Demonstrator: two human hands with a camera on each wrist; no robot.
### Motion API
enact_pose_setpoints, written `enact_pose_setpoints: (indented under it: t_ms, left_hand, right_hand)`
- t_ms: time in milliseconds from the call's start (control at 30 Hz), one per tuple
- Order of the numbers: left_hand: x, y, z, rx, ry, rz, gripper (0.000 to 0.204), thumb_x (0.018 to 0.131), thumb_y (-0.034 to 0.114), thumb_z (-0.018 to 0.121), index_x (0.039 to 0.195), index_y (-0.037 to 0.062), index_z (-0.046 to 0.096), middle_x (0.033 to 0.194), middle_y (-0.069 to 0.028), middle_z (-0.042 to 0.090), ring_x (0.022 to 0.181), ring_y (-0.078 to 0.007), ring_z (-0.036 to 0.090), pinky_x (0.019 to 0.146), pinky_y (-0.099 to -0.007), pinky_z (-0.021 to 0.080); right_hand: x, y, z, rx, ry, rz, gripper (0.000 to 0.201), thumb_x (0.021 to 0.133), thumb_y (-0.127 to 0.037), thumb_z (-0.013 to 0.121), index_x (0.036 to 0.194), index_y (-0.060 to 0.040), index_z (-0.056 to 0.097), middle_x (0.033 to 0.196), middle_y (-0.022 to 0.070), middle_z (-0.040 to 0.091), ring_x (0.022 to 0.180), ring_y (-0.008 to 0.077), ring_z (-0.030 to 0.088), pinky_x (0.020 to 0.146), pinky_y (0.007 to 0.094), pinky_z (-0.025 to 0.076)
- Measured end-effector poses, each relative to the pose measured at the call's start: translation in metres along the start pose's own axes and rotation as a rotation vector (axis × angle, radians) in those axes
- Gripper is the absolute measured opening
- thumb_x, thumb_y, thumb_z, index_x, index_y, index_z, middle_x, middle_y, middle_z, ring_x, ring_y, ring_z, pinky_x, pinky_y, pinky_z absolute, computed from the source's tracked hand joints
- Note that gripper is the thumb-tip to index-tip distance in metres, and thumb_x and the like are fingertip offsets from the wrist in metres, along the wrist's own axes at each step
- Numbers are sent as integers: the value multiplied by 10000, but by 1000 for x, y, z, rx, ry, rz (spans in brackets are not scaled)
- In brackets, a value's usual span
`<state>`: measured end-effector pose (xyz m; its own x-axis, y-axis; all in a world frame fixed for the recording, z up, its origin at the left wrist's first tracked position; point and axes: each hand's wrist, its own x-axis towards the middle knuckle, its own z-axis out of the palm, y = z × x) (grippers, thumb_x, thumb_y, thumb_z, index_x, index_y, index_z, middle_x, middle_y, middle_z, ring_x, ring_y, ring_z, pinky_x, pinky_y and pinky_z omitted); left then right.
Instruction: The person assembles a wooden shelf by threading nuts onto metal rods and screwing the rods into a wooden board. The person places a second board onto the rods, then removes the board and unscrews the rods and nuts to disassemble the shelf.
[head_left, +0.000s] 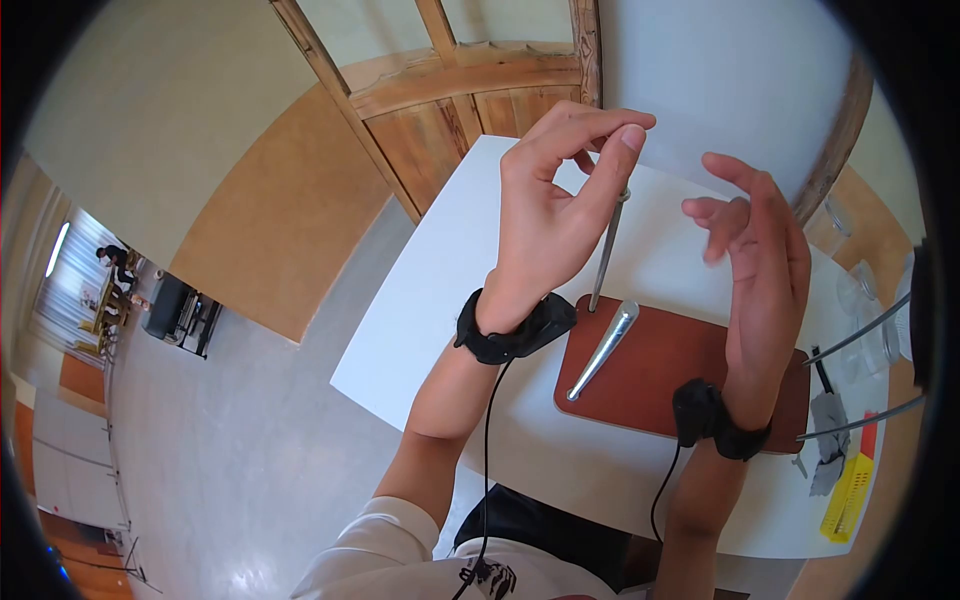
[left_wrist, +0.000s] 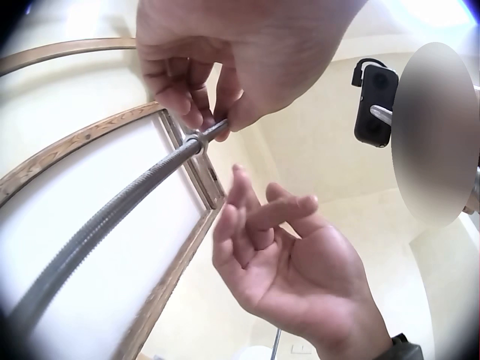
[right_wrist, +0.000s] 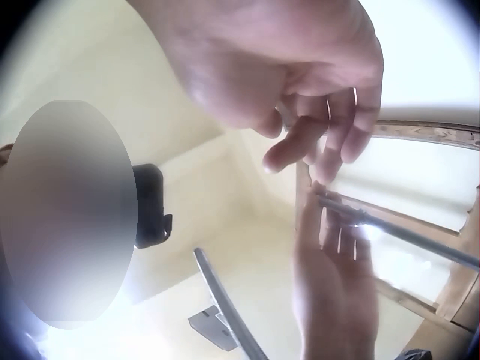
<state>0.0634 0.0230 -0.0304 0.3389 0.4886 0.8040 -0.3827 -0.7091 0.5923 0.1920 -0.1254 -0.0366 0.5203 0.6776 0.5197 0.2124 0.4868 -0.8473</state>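
A thin upright threaded metal rod [head_left: 607, 250] stands near the far left corner of a reddish-brown board [head_left: 670, 370]. My left hand [head_left: 558, 215] pinches the rod's upper tip between thumb and fingers. Just below those fingertips a small ring-like nut [left_wrist: 196, 142] sits round the rod in the left wrist view. To the right, my right hand [head_left: 768, 255] is raised over the board with its fingers loosely bent and apart, nothing held. A second, shiny rod [head_left: 602, 350] rises from the board's near left side, its top free.
The board lies on a white table [head_left: 430, 300]. Along the table's right side are glass jars [head_left: 868, 300], a grey crumpled bundle [head_left: 829, 440], a red item [head_left: 869, 436] and a yellow basket [head_left: 848, 500]. A wooden-framed panel [head_left: 480, 85] stands behind the table.
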Motion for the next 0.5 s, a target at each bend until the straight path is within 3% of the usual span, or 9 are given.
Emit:
enact_pose_setpoints:
  t_ms: [100,200,300,433,467,500]
  left_hand:
    - [0,1,4,-40,37,-26,139,957,109,720,1056,37,788,863,-47,698,744,-104,568,675,-261,452]
    - [0,-3,6,-78,49,-2,141,956,113,722,1055,40,791,854,-43,695,742,-96,566,665,-257,449]
    - [0,-1,4,-38,41,23,141,953,112,724,1054,41,794,840,-42,692,743,-91,571,654,-259,449]
    - [2,-6,4,-59,47,17,138,952,107,723,1047,37,795,832,-41,691,727,-82,571,644,-253,447]
    - [2,-8,4,-79,54,12,139,953,105,723,1051,36,795,839,-42,692,721,-79,573,641,-249,446]
    - [1,-9,5,-106,58,8,140,955,103,722,1054,35,794,845,-42,693,715,-75,574,639,-245,445]
  right_hand:
    - [0,-7,23,-49,29,-53,484,1109,-380,472,1303,31,641,1019,138,749,1103,208,676,1014,340,470]
    - [-6,-1,43,-54,-13,0,476,1107,-383,471,1299,16,647,1015,142,757,1086,193,680,1023,325,454]
    - [-4,-4,31,-172,-31,7,476,1105,-382,475,1297,19,646,1052,143,755,1079,181,682,1003,311,453]
    - [-2,-11,8,-37,-41,-2,457,1103,-367,478,1254,25,656,1043,120,743,1001,155,684,950,318,477]
    - [-1,-11,11,-183,-37,-78,524,1113,-385,394,1336,38,611,1026,105,733,1028,197,689,1043,364,466]
    - [0,-9,19,-206,-23,-66,524,1113,-385,394,1336,38,611,1026,105,733,1028,197,689,1043,364,466]
